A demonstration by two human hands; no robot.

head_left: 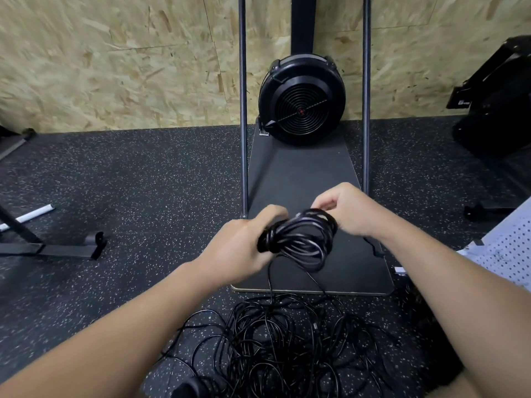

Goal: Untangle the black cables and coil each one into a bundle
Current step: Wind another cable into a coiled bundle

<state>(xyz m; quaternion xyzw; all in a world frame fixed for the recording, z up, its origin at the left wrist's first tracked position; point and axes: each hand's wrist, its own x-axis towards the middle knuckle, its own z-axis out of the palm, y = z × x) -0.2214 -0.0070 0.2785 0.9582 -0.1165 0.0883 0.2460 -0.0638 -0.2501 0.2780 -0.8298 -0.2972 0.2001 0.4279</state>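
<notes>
A coil of black cable hangs in the air between my hands, above the front of a dark platform. My left hand grips the coil's left side, fingers curled round the loops. My right hand pinches the top right of the coil. Two strands drop from the coil down to a tangled heap of black cables on the speckled floor between my forearms.
A black fan-wheel machine stands on the dark platform between two upright poles, against a chipboard wall. A black metal frame foot lies at the left. A white perforated panel is at the right edge.
</notes>
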